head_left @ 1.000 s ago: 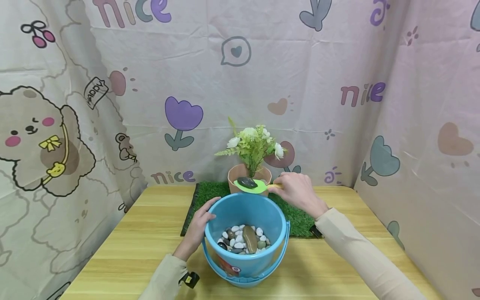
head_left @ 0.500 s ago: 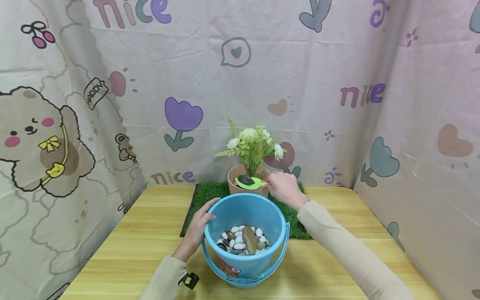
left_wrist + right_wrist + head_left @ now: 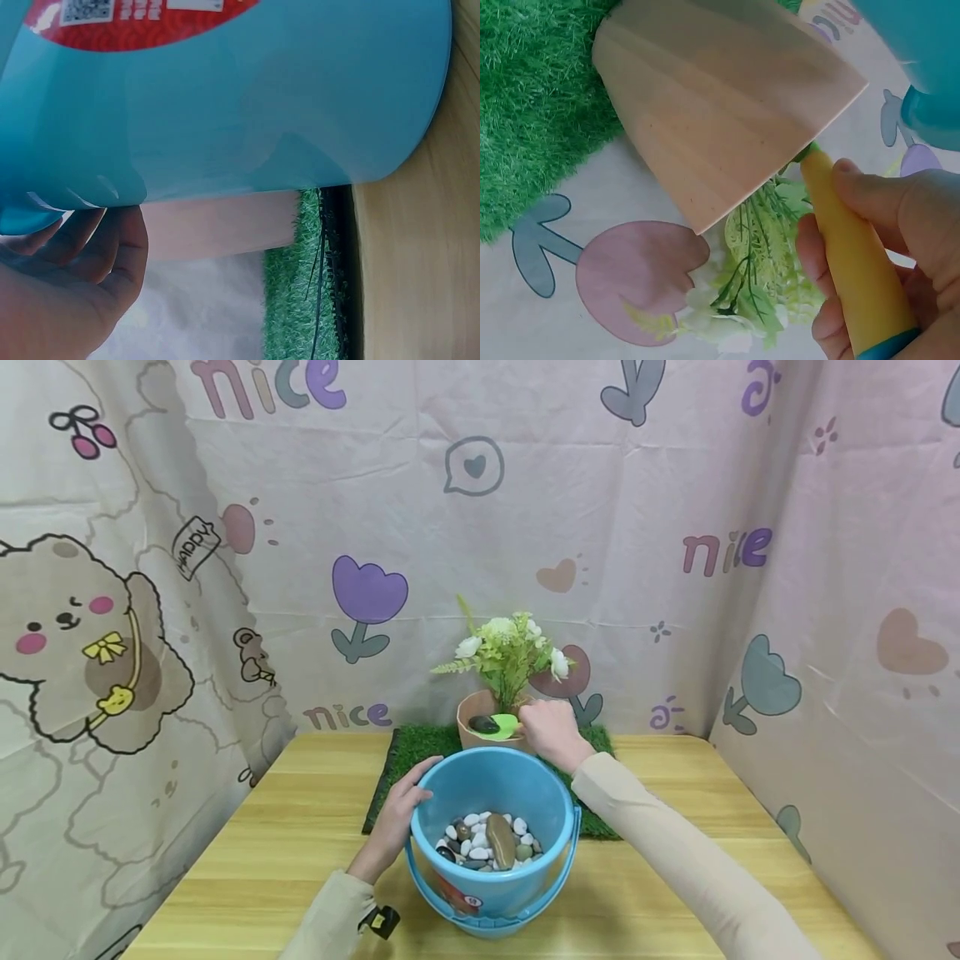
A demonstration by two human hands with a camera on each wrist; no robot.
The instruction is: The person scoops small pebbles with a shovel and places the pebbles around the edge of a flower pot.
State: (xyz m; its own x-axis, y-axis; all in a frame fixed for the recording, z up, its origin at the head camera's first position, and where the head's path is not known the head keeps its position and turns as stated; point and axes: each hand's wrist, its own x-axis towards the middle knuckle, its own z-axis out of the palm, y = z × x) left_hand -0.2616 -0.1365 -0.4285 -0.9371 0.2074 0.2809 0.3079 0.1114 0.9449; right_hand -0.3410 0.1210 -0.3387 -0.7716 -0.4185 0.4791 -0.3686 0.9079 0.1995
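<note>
My left hand (image 3: 393,818) grips the rim of a blue bucket (image 3: 480,781) on its left side, with the thumb at the top edge. Pebbles (image 3: 477,841) lie inside, white, grey and brown, with one long brown stone (image 3: 499,841) among them. A small shovel is in my right hand (image 3: 553,731), its yellow handle (image 3: 862,277) held between thumb and curled fingers. On the shovel's green blade (image 3: 506,727) sits a smooth black stone (image 3: 483,724). Blade and stone are at the mouth of a pinkish flowerpot (image 3: 474,705), behind the bucket.
White and green flowers (image 3: 501,647) rise from the pot, close to the right hand. Under the pot lies a mat of artificial grass (image 3: 420,743) on the wooden table (image 3: 277,835). A printed cloth (image 3: 480,535) hangs behind. The bucket's handle (image 3: 566,860) hangs down in front.
My right hand has moved left and slightly forward, bringing the shovel and black stone lower into the pot's mouth. My left hand and the bucket keep their place.
</note>
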